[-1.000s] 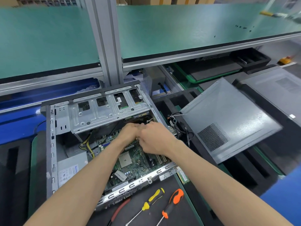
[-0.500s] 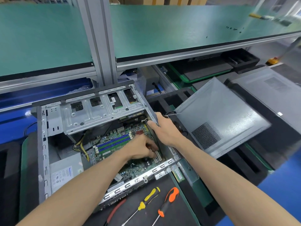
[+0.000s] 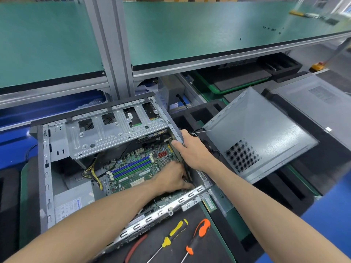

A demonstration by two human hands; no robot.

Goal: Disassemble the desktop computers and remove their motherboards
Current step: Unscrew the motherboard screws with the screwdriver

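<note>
You have one opened computer case (image 3: 45,168) in front of you, with one motherboard (image 3: 136,168) inside it. On that board you can count four memory slots (image 3: 131,167) side by side, blue and green. One power supply (image 3: 74,202) sits in the case's near left corner, and one bundle of yellow and black cables (image 3: 93,173) runs beside it. One detached side panel (image 3: 252,137) lies to your right. Two screwdrivers lie near you: one yellow-handled (image 3: 171,237), one orange-handled (image 3: 199,232). Two hands are in view, your left (image 3: 171,179) and your right (image 3: 191,149).
</note>
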